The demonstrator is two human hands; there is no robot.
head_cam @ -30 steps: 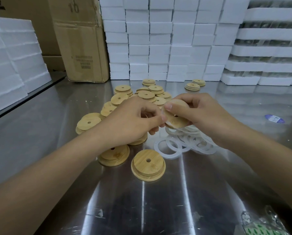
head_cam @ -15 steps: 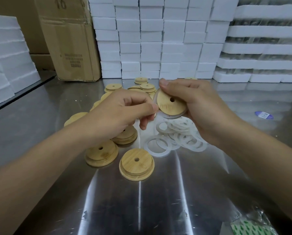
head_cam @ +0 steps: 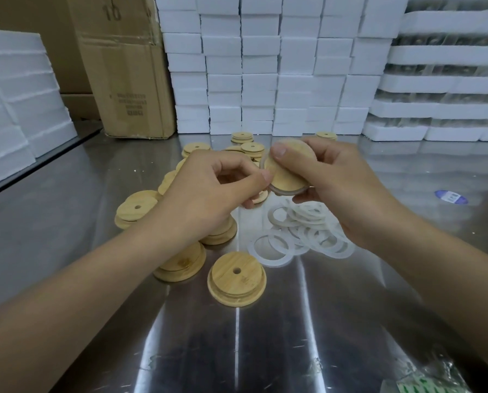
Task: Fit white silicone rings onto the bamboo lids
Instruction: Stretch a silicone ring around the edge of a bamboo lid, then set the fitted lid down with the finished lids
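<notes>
**Ring half-seated on the lid in hand**

The step in hand is the fitting itself. The right grip (head_cam: 345, 188) clasps one bamboo lid (head_cam: 289, 171) above the bench (head_cam: 265, 350), tilted toward the camera, thumb over its upper edge and fingers beneath. A white silicone ring (head_cam: 286, 192) runs round the lid's left and lower edge. The left grip (head_cam: 208, 191) pinches that ring at the lid's left side between thumb and forefinger. Whether the ring sits fully in place all the way round cannot be told, as the right thumb and fingers hide part of the rim.

The next move likely calls for working the pinch round the rim while the right grip turns the lid, until the ring lies even. Then the lid can go down and a fresh one be taken.

Supplies lie close: a pile of loose rings (head_cam: 308, 231) under the right grip, a single lid (head_cam: 236, 277) nearest the person, and a heap of lids (head_cam: 137, 205) under and beyond the left grip.
</notes>
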